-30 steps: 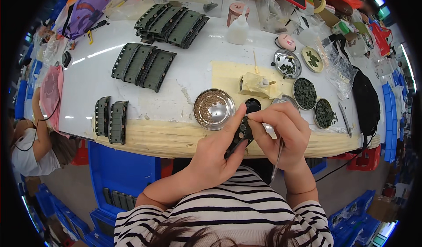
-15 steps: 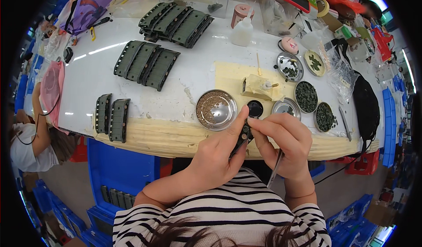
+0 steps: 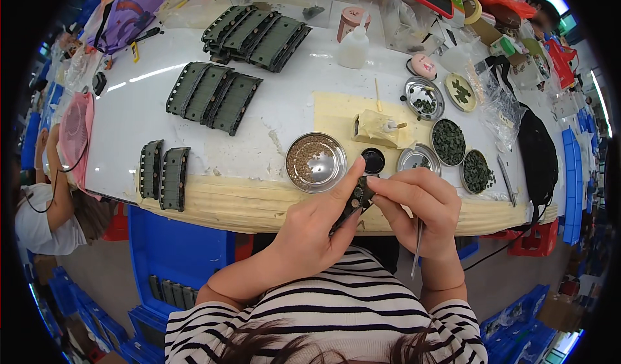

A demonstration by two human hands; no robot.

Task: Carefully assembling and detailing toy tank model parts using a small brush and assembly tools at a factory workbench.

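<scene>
My left hand (image 3: 309, 231) is closed around a narrow dark green panel (image 3: 357, 202) with small round brown studs on it, held tilted above the table's near edge. My right hand (image 3: 427, 212) pinches with thumb and forefinger at that panel's upper right side; any small piece between the fingertips is hidden. Slim silver tweezers (image 3: 418, 251) are tucked in the same hand, pointing down. Just beyond the hands sit a round black pot (image 3: 373, 161), a metal dish of small brown bits (image 3: 315, 177) and a metal dish with a few dark pieces (image 3: 414, 155).
Curved green panels (image 3: 213, 95) lie in groups at left. Dishes of dark green pieces (image 3: 448, 143) stand at right. A tape-wrapped block (image 3: 377, 129), a white squeeze bottle (image 3: 353, 47) and a black mask-like cloth (image 3: 538, 157) are farther out. A blue bin (image 3: 178, 234) sits below.
The panel has turned slightly in my left hand, showing more of its studded face. My right hand has tilted, so the tweezers hang more upright. The view has shifted a little.
</scene>
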